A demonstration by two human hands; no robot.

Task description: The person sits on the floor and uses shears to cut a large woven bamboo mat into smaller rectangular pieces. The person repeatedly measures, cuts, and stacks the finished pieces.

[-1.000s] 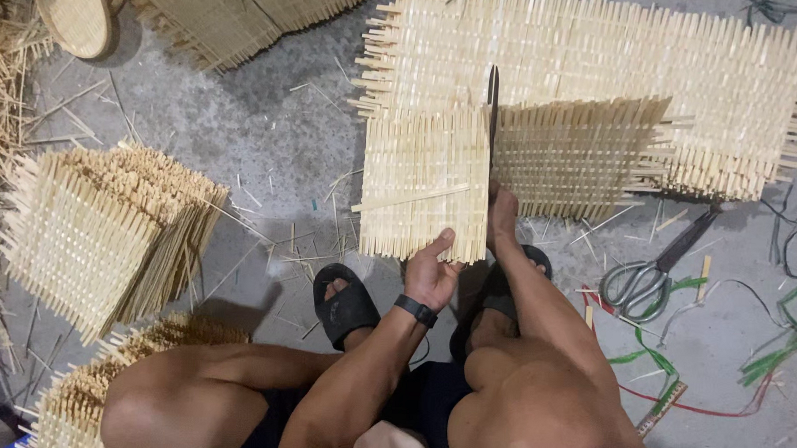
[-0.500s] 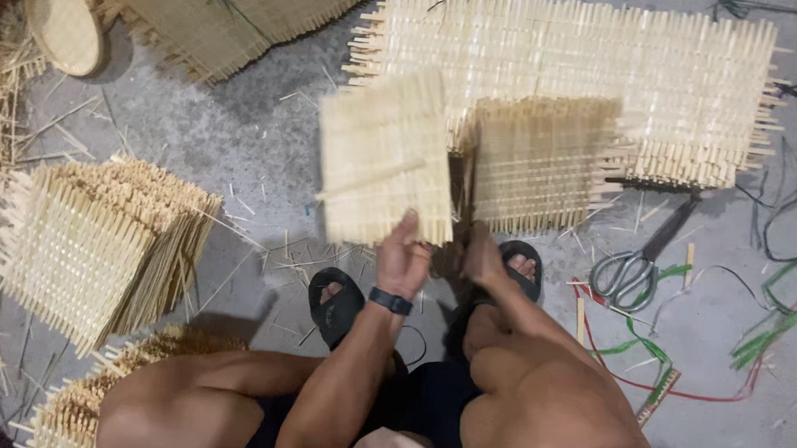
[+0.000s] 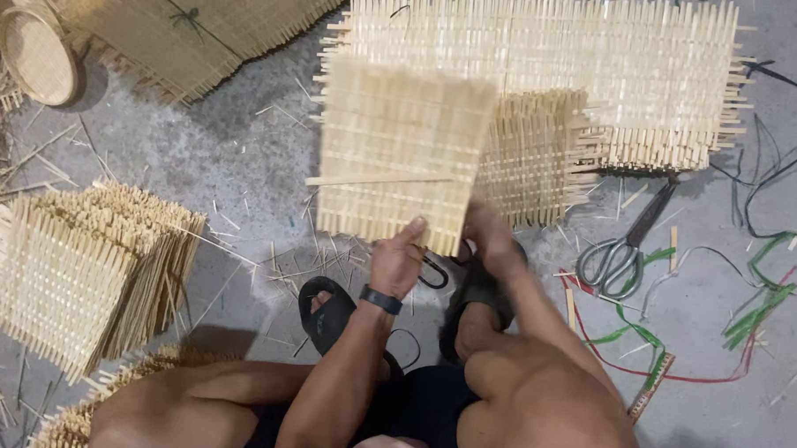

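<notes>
While left hand [image 3: 397, 261] grips woven bamboo panel [image 3: 396, 153], right hand [image 3: 491, 240] grip unclear, scissors [image 3: 623, 241] beside, panel stack [image 3: 79, 270] left

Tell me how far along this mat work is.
Done: a stack of mats lies at the left. In hand: the left hand lifts a square mat; the right hand rests by another piece. Left: the long mat lies behind, uncut.

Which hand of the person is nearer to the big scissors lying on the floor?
The right hand. It is at the lower edge of the woven mats, just left of the scissors. The left hand grips the lifted mat panel, farther left.
</notes>
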